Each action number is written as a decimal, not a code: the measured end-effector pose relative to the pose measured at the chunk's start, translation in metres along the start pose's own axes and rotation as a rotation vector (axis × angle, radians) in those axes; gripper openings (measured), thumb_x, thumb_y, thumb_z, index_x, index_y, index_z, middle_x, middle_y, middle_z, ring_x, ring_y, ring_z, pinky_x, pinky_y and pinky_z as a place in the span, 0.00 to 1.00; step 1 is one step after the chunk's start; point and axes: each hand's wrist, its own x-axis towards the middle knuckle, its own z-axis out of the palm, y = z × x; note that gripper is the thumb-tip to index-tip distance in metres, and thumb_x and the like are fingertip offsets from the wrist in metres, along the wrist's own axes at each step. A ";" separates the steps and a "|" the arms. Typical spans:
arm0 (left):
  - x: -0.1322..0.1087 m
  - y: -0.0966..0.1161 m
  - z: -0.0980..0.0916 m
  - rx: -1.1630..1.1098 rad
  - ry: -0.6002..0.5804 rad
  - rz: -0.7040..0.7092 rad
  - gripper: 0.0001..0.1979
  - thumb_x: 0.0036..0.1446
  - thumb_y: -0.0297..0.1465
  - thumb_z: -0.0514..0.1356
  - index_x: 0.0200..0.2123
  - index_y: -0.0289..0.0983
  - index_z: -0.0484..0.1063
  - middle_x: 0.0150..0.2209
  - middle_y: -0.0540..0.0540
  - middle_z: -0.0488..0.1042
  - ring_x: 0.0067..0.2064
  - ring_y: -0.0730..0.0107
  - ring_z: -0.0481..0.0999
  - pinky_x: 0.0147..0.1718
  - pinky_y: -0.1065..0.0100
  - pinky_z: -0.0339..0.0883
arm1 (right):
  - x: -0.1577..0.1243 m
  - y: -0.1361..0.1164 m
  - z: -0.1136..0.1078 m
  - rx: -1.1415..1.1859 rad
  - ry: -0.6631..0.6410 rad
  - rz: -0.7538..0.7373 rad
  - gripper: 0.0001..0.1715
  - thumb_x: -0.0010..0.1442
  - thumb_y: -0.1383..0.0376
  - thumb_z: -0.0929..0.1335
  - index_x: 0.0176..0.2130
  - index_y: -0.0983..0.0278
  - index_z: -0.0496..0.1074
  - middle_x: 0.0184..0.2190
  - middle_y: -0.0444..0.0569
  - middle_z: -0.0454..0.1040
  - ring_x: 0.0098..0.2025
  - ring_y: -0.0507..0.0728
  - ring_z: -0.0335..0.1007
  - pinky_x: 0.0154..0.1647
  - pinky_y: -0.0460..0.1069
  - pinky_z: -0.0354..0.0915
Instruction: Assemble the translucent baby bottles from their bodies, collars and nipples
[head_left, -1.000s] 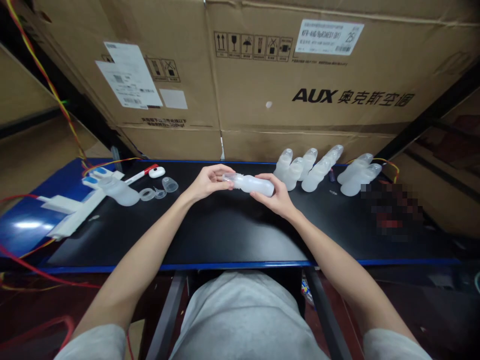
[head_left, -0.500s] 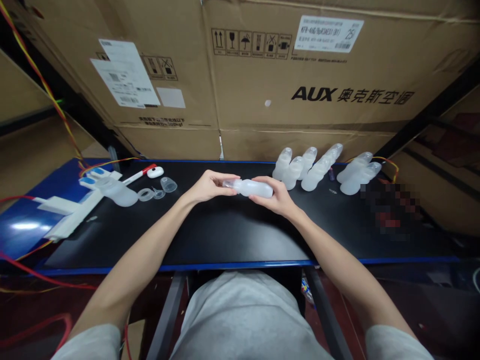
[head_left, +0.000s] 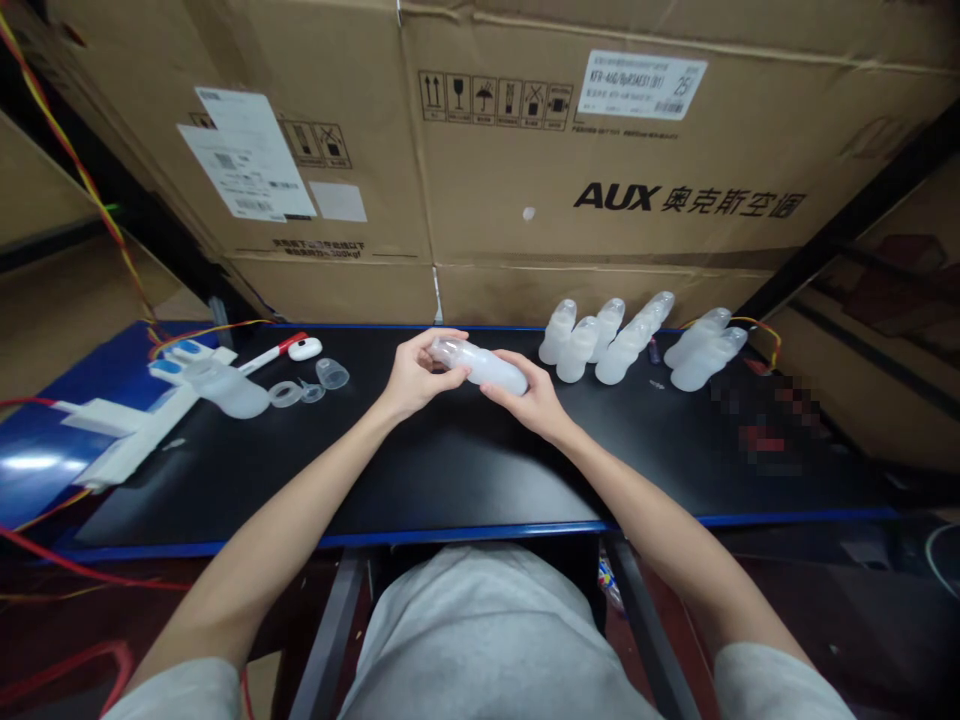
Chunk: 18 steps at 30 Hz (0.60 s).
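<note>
Holding one frosted bottle (head_left: 502,373) between both hands, we look down from the head view at a black table (head_left: 465,465). Our left hand (head_left: 412,378) is wrapped round the end with the clear cap (head_left: 450,352), and our right hand (head_left: 541,400) is clasped on the rounded base, its thumb on the side nearer us. The bottle slants between them over the table, its capped end farther from us than its base. Our thumbs come near each other along its side; we cannot tell whether they touch.

To the left of our left hand, we see a clear cup (head_left: 332,374), then a small teat (head_left: 310,392) and a ring (head_left: 285,394) close together. Farther left is a spare bottle (head_left: 234,392); we cannot tell whether it stands or lies. A white oval object (head_left: 304,348) sits beyond the cup.

Just right of our right hand, we have a cluster of capped bottles (head_left: 576,352), and well beyond it a pair of bottles (head_left: 694,368). Past both hands, a large cardboard box (head_left: 487,235) rises behind the table.
</note>
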 end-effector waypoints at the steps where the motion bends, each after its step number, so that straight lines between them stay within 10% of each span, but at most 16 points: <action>1: -0.002 0.000 0.003 0.010 0.007 0.028 0.34 0.49 0.40 0.80 0.57 0.36 0.80 0.46 0.39 0.88 0.41 0.57 0.89 0.38 0.64 0.83 | 0.000 0.000 0.001 -0.043 -0.012 -0.029 0.33 0.65 0.47 0.78 0.61 0.61 0.78 0.55 0.54 0.82 0.53 0.64 0.80 0.59 0.60 0.75; 8: -0.014 -0.006 0.022 0.125 -0.028 0.087 0.42 0.56 0.38 0.78 0.70 0.40 0.68 0.55 0.33 0.86 0.40 0.61 0.89 0.35 0.66 0.80 | 0.000 0.015 -0.004 -0.338 0.027 -0.139 0.29 0.66 0.48 0.77 0.59 0.60 0.80 0.55 0.57 0.75 0.59 0.67 0.74 0.66 0.64 0.70; 13: -0.013 -0.010 0.023 0.166 -0.108 0.128 0.51 0.55 0.42 0.78 0.76 0.46 0.59 0.68 0.30 0.77 0.35 0.68 0.85 0.34 0.66 0.79 | 0.003 0.026 -0.004 -0.434 -0.047 -0.037 0.30 0.64 0.45 0.77 0.56 0.62 0.81 0.44 0.53 0.77 0.46 0.63 0.74 0.51 0.58 0.74; 18: 0.004 -0.006 -0.012 0.663 0.016 0.139 0.22 0.59 0.42 0.73 0.55 0.42 0.82 0.53 0.39 0.86 0.44 0.53 0.85 0.46 0.57 0.76 | 0.010 0.031 -0.009 -0.439 0.045 0.135 0.29 0.63 0.46 0.77 0.54 0.63 0.81 0.45 0.53 0.81 0.41 0.61 0.76 0.45 0.55 0.73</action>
